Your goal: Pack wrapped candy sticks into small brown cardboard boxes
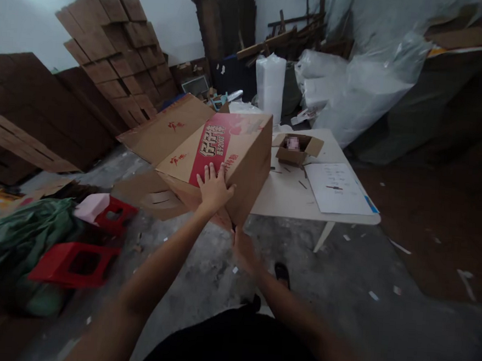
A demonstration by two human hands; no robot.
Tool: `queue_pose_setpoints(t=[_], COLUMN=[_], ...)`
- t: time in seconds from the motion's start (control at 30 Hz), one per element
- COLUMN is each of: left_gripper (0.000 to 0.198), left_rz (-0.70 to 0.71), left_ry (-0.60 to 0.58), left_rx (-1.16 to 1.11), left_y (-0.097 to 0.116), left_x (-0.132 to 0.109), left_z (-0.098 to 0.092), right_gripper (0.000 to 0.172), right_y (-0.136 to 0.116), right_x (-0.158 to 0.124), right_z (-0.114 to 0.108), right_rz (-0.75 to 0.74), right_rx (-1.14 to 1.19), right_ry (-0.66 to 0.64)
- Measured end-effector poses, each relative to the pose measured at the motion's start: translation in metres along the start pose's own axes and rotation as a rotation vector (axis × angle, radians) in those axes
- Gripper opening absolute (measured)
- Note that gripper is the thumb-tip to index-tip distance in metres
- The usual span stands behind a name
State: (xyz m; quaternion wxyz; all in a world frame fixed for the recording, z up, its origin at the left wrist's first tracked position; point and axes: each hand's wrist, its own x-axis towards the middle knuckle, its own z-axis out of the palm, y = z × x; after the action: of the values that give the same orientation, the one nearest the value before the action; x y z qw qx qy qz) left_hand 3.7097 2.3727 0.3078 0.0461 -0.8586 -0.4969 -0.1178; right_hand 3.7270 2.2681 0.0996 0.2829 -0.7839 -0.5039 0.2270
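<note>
A large cardboard box (242, 164) with a red printed panel lies tilted on its side at the table's near left edge, its flaps (170, 123) spread out to the left. Flat on the printed side rests my left hand (215, 190), fingers spread. Lower down, at the box's near bottom corner, my right hand (244, 250) is closed around something small and dark, mostly hidden by the fingers. Its tip touches the cardboard edge; I cannot tell what it is.
The white table (281, 200) holds a small open carton (292, 151), a paper sheet (335, 187) and thin dark strips. Red stools (78, 262) and a green sheet (22, 242) lie left. Stacked boxes (117, 56) stand behind; plastic-wrapped rolls (270, 83) are beyond the table.
</note>
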Motion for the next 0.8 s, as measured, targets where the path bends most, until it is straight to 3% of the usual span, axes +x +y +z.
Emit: queue_pose_setpoints(t=[0.17,0.53,0.67,0.8], left_gripper=[0.082,0.083,0.082,0.083], left_rz=[-0.002,0.013,0.044,0.112], left_ry=[0.0,0.008,-0.024,-0.087], left_rx=[-0.001,0.039,0.061,0.053], left_y=[0.0,0.0,-0.012,-0.059], left_x=[0.001,0.009,0.015,0.022], left_z=[-0.001,0.002,-0.001,-0.008], right_gripper=[0.033,0.036,0.037,0.04], right_y=[0.006,0.047,0.078,0.13], right_x=[0.007,0.013,0.011,0.057], right_z=[0.016,0.053,0.031,-0.031], right_rz=[0.015,0.047,0.136,0.284], right_rx=[-0.046,-0.021,-0.056,-0.101], right_ry=[-0.02,-0.093,-0.057,0.083])
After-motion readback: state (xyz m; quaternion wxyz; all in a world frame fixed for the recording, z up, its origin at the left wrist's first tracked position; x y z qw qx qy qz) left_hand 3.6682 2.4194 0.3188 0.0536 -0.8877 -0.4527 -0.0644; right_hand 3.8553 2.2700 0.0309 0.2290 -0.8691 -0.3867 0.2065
